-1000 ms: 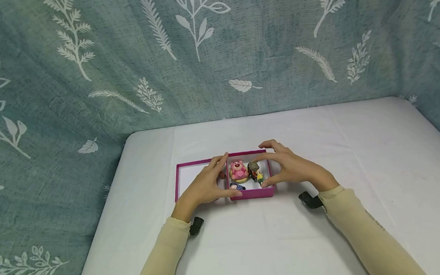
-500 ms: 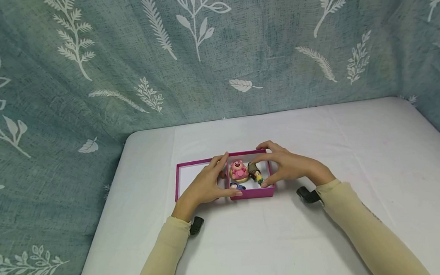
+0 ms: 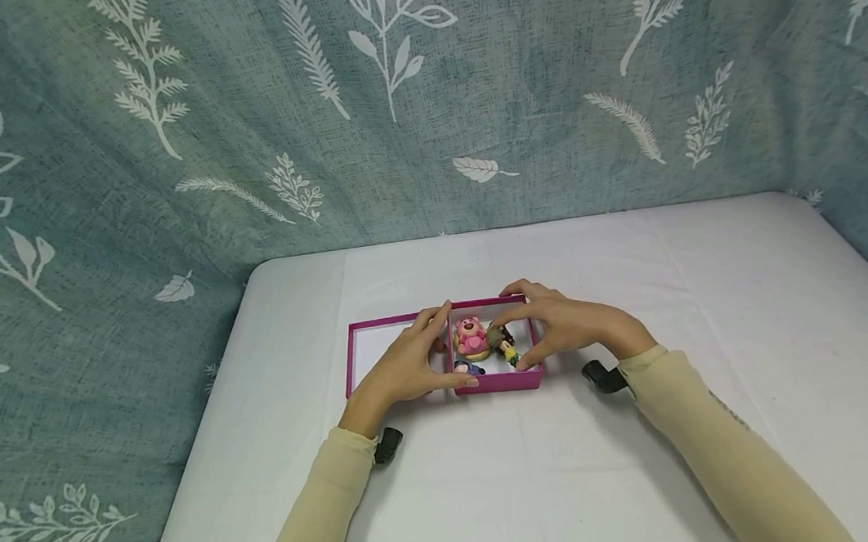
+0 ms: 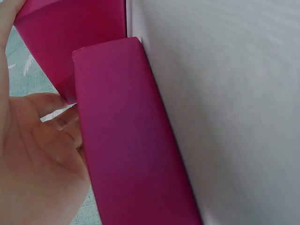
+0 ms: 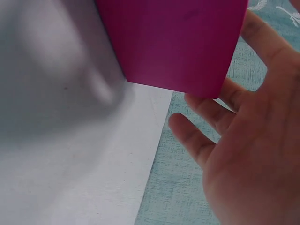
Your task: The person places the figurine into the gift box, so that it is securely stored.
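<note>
Three figures, a pink bear [image 3: 471, 340], a blue figure [image 3: 469, 368] and a yellow-and-green figure [image 3: 510, 354], are located inside the magenta box [image 3: 506, 383] on the counter [image 3: 489, 481]. Left hand [image 3: 404, 364]: moderately spread, gripping the box between thumb at front and fingers at rear. Right hand [image 3: 575, 327]: partly closed, yellow-and-green figure held between thumb and index finger. Magenta tray [image 3: 380, 341]: just left of the box.

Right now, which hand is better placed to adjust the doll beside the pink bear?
Probably the right hand: its thumb and forefinger bracket the doll, while the left hand is busy holding the box.
</note>
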The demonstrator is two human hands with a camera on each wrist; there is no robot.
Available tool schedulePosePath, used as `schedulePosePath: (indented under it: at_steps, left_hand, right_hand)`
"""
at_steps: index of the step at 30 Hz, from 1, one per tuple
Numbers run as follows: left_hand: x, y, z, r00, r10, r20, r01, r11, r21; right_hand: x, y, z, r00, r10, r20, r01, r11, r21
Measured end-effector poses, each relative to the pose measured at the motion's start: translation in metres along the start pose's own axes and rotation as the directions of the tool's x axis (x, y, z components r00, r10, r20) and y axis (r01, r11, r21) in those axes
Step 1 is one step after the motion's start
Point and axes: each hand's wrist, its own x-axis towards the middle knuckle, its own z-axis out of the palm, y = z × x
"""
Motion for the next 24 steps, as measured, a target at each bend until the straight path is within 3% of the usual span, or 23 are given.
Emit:
schedulePosePath:
  at_steps: [9, 24]
  left_hand:
    - [0.000, 0.001, -0.001, 1.000, -0.012, 0.006, 0.012, 1.000, 0.005]
    - [0.000, 0.001, 0.001, 1.000, -0.021, 0.008, 0.021, 1.000, 0.006]
  right_hand:
    - [0.003, -0.007, -0.001, 1.000, 0.007, 0.006, -0.007, 0.996, -0.085]
    - [0.004, -0.011, 0.008, 0.991, 0.131, -0.013, -0.131, 0.985, -0.108]
